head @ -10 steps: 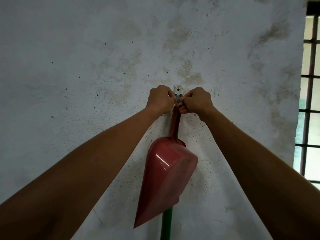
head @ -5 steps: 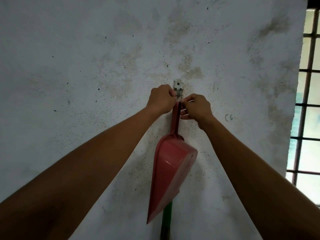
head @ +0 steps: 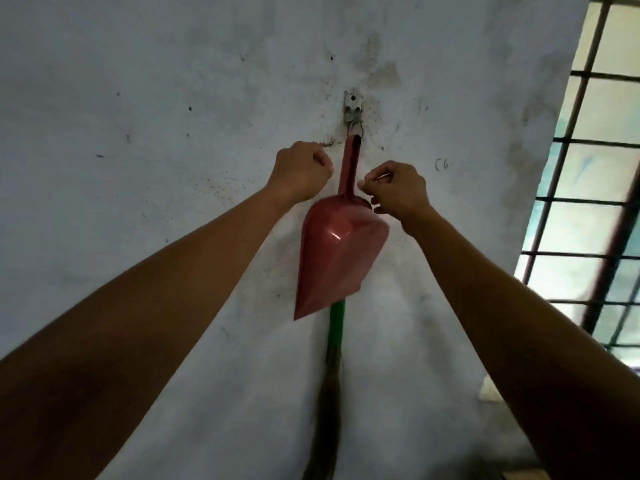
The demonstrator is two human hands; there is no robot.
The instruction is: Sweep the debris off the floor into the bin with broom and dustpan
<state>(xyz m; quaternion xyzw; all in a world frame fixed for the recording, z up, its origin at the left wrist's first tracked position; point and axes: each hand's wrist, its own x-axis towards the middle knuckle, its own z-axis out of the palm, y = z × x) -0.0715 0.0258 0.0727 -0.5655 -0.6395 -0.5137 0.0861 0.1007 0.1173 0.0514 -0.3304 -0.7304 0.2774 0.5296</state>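
1. We see the red dustpan (head: 337, 251) hanging by the top of its handle from a small metal hook (head: 353, 108) on the stained white wall (head: 138, 98), scoop pointing down.
2. Behind it hangs the broom (head: 335, 327), its green handle showing below the scoop and dark bristles trailing lower.
3. Our left hand (head: 302, 169) is loosely curled just left of the dustpan's handle, gripping nothing.
4. Our right hand (head: 398, 190) is loosely curled just right of the handle, near the scoop's shoulder; we cannot tell whether it touches.
5. A barred window (head: 595, 202) stands at the right.
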